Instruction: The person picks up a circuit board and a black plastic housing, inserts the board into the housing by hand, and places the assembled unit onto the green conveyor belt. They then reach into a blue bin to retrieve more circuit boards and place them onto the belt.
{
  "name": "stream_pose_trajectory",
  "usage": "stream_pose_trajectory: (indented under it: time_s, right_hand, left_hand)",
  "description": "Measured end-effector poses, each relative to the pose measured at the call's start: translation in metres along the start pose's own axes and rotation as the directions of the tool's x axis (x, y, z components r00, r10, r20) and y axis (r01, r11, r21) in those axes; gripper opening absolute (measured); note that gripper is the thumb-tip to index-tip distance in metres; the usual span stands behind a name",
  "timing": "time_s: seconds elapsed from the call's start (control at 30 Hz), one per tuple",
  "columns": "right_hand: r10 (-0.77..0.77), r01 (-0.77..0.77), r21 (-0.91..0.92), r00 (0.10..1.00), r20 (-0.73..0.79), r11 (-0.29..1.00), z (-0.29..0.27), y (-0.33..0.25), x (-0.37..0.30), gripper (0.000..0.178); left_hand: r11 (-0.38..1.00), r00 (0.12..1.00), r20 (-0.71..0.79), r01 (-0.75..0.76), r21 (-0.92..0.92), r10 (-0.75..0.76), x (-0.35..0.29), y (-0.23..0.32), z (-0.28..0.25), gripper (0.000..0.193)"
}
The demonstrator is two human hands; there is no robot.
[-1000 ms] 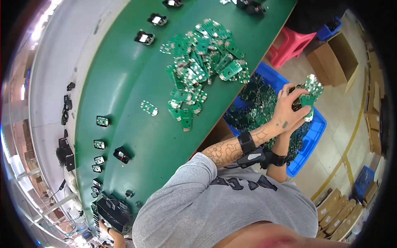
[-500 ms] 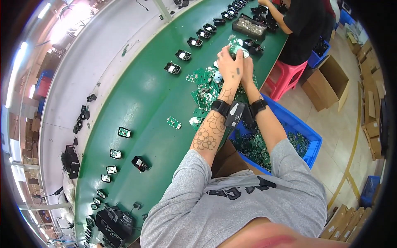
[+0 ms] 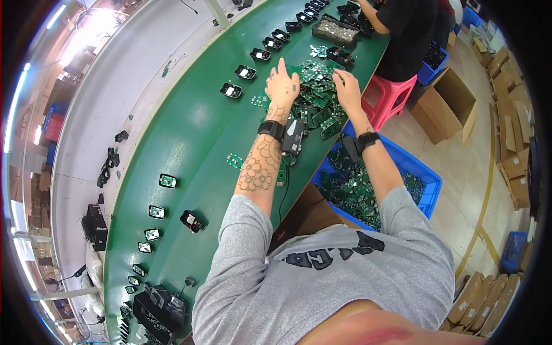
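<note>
A heaped pile of small green circuit boards (image 3: 319,95) lies on the green tabletop between my hands. My left hand (image 3: 283,87) is at the pile's left edge, fingers apart, with nothing seen in it. At the right edge, my right hand (image 3: 348,93) is open too, its fingertips close to the boards; whether they touch cannot be made out. A few boards lie apart, among them a loose circuit board (image 3: 234,161) left of my left forearm. A dark box-shaped device (image 3: 293,137) is strapped at my left wrist, with a cable hanging from it.
Black housings (image 3: 231,90) stand in a curved row along the table (image 3: 201,138). A dark tray of small metal parts (image 3: 335,33) sits at the far end, near another person's arm (image 3: 372,16). A blue bin (image 3: 432,198) of boards is below right, beside a pink stool (image 3: 391,98).
My hands were together over the pile, holding a clump of boards. Now they are parted, left hand to the left, and the boards lie spread on the pile.
</note>
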State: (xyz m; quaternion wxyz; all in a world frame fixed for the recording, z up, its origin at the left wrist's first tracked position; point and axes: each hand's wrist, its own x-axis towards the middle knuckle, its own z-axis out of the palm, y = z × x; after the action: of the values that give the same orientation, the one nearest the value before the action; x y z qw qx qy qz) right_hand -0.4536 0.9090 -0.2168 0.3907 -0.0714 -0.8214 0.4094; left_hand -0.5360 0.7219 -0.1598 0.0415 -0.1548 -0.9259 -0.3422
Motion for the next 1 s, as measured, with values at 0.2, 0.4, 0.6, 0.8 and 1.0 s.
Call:
stream_pose_trajectory:
  time_s: [0.2, 0.4, 0.6, 0.8, 1.0]
  right_hand:
    - [0.1, -0.079, -0.425, 0.995, 0.027, 0.902, 0.018, -0.013, -0.041, 0.068]
    - [0.015, -0.03, -0.193, 0.997, -0.077, 0.981, 0.022, -0.008, -0.032, 0.055]
    - [0.052, -0.071, -0.234, 0.995, -0.089, 0.97, 0.019, -0.069, -0.113, 0.055]
    - [0.011, -0.021, -0.256, 0.999, -0.039, 0.966, 0.04, -0.096, -0.119, 0.061]
    - [-0.313, 0.286, -0.211, 0.944, -0.108, 0.935, 0.059, -0.133, -0.099, 0.047]
  left_hand:
    - [0.999, 0.998, 0.061, -0.021, 0.047, 0.018, -0.011, -0.022, 0.009, 0.072]
    - [0.932, 0.961, -0.177, -0.254, -0.258, 0.213, -0.075, -0.026, -0.066, 0.067]
    - [0.943, 0.921, -0.365, 0.007, -0.332, -0.136, -0.238, -0.06, -0.215, 0.052]
    - [0.831, 0.687, -0.553, 0.555, -0.021, -0.472, -0.339, -0.178, -0.262, 0.044]
    - [0.808, 0.771, -0.245, 0.543, -0.227, -0.587, -0.348, -0.222, -0.242, 0.048]
